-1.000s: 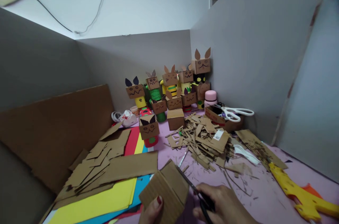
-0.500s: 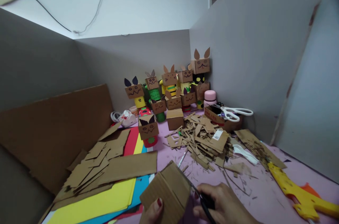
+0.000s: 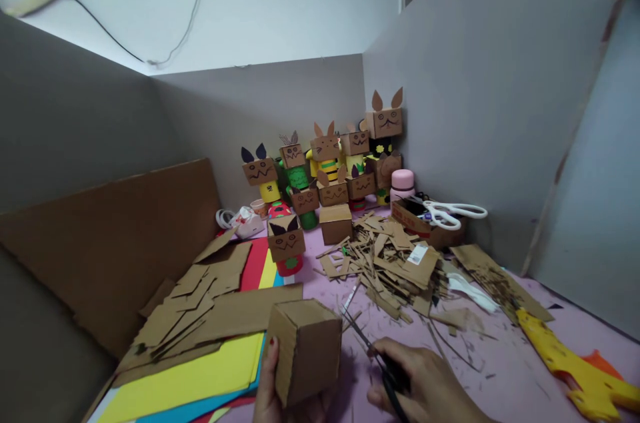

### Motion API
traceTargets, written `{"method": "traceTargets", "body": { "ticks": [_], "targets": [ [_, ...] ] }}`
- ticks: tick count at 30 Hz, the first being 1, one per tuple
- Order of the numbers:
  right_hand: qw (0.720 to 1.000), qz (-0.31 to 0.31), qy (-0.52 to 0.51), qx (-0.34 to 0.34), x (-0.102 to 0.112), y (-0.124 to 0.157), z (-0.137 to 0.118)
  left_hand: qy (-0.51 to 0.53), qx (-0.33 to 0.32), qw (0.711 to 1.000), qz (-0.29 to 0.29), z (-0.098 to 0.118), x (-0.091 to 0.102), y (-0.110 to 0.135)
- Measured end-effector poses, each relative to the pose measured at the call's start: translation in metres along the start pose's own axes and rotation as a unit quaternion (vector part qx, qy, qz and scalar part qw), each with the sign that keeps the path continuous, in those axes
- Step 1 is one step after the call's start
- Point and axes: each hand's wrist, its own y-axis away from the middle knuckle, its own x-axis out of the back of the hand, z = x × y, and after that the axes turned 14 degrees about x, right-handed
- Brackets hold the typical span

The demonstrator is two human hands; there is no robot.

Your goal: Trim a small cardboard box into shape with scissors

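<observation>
My left hand (image 3: 270, 386) grips a small brown cardboard box (image 3: 316, 353) from below and its left side, near the bottom middle of the head view. The thumb lies along the box's left face; the other fingers are mostly hidden under it. To the right, my right hand (image 3: 420, 380) is closed round the black handles of a pair of scissors (image 3: 361, 335). Their slim metal blades point up and left, slightly parted, close beside the box's right edge with nothing visible between them.
A heap of cardboard scraps (image 3: 385, 263) lies ahead. Cardboard sheets (image 3: 200, 316) rest on coloured paper (image 3: 190, 373) at left. Several cardboard animal figures (image 3: 286, 243) stand behind. A yellow glue gun (image 3: 565, 360) is at right; white-handled scissors (image 3: 450, 213) lie on an open carton (image 3: 415, 223).
The box has been turned and tipped in my left hand, so different faces show. The scissor blades, formerly at the box's edge, are now apart from it. The view has shifted slightly left.
</observation>
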Motion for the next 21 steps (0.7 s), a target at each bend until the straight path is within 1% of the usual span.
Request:
{"method": "traceTargets", "body": {
  "ticks": [3,6,8,11,13,14,16,19,21],
  "targets": [
    [1.000,-0.014,0.008,0.003,-0.001,0.001,0.000,0.003,-0.007,1.000,-0.007,-0.002,-0.006,0.003],
    [1.000,-0.013,0.005,0.003,-0.002,0.000,0.001,-0.007,-0.004,1.000,-0.007,0.000,-0.007,0.005],
    [1.000,-0.004,-0.014,-0.005,-0.001,-0.001,0.003,-0.066,-0.004,0.998,-0.007,0.001,-0.003,0.006],
    [0.998,0.025,-0.051,-0.015,0.001,-0.001,0.006,-0.174,0.001,0.984,-0.027,0.002,0.002,0.007],
    [0.997,0.042,-0.068,-0.012,0.004,-0.002,0.006,-0.203,0.006,0.978,-0.038,0.002,0.003,0.008],
    [0.996,0.047,-0.073,-0.008,0.005,-0.002,0.006,-0.212,0.009,0.976,-0.046,0.002,0.002,0.009],
    [0.996,0.055,-0.075,0.002,0.009,-0.003,0.005,-0.249,0.014,0.965,-0.080,0.003,-0.002,0.010],
    [0.997,0.057,-0.051,0.008,0.016,-0.004,0.007,-0.322,-0.002,0.936,-0.143,0.008,-0.007,0.009],
    [0.999,0.043,-0.019,0.016,0.020,-0.005,0.008,-0.355,-0.013,0.921,-0.161,0.014,-0.006,0.006]
  ]
}}
